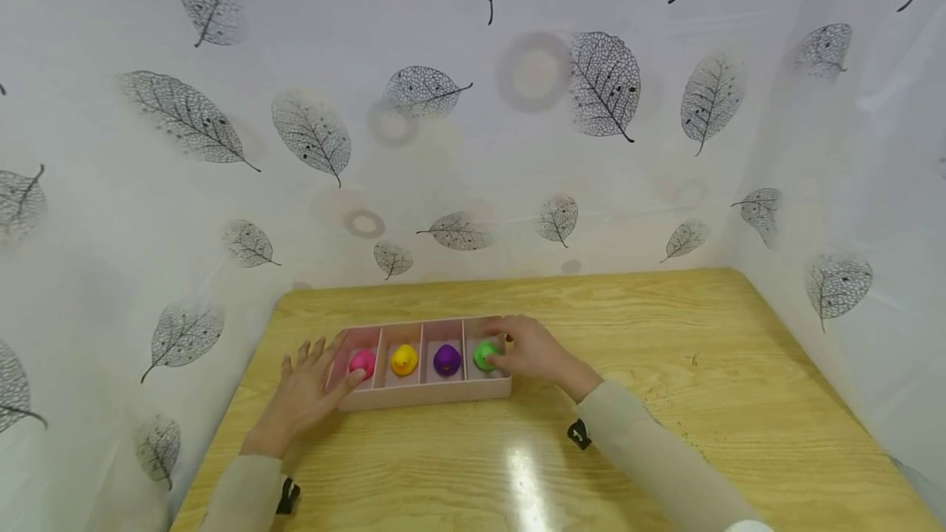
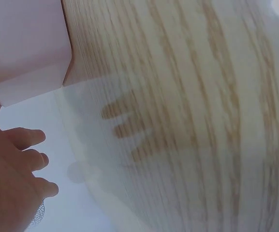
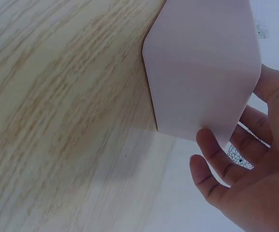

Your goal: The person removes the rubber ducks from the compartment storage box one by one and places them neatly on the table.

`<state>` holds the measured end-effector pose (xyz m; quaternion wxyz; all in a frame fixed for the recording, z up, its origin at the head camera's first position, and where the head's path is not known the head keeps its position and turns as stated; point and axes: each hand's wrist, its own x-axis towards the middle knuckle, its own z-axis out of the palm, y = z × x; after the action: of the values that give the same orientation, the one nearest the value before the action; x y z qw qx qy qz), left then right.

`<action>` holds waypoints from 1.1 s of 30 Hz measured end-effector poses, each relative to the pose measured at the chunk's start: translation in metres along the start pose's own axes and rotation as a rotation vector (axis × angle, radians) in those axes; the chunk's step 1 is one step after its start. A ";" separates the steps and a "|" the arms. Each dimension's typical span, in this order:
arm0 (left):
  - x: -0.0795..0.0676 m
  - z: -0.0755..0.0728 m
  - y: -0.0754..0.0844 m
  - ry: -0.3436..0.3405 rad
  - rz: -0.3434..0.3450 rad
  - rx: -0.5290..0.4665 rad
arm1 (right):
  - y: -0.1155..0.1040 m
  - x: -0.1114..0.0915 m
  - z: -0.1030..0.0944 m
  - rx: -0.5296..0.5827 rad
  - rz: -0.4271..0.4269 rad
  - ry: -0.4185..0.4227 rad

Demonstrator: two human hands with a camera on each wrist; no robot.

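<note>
A pale pink box (image 1: 443, 393) with a row of compartments lies on the table, holding small toy ducks: pink (image 1: 362, 363), yellow (image 1: 403, 360), purple (image 1: 447, 360) and green (image 1: 485, 355). At its left end my left hand (image 1: 299, 396) has its fingers spread beyond the rim, the thumb reaching over the pink duck. My right hand (image 1: 534, 349) is at the right end, thumb at the green duck and index finger bent over the back corner, a gap between index and duck. In the right wrist view, other fingers (image 3: 216, 150) sit loosely against the box's end wall.
The wood-grain table (image 1: 628, 433) stretches to the right and in front of the box. A white curtain (image 1: 473, 162) printed with black leaves hangs behind and along both sides. Dark straps (image 1: 580, 433) show by the cuffs.
</note>
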<state>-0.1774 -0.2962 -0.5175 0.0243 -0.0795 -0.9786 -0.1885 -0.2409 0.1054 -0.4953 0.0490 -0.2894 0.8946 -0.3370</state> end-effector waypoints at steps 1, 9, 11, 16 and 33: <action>0.000 0.000 0.000 0.001 -0.001 -0.003 | 0.000 0.000 0.000 -0.006 -0.002 -0.003; 0.000 -0.001 0.002 -0.002 -0.003 -0.008 | -0.003 0.006 0.004 -0.073 0.011 -0.044; 0.000 -0.001 0.003 -0.003 -0.003 -0.004 | -0.005 0.007 0.004 -0.114 0.007 -0.058; 0.000 -0.001 0.003 -0.004 0.001 0.001 | -0.008 0.010 0.005 -0.157 0.022 -0.094; -0.003 0.001 0.002 0.009 0.016 -0.025 | -0.014 0.012 0.006 -0.200 0.087 -0.105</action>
<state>-0.1745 -0.2944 -0.5181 0.0293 -0.0869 -0.9753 -0.2011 -0.2420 0.0870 -0.4900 0.0813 -0.2709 0.9317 -0.2279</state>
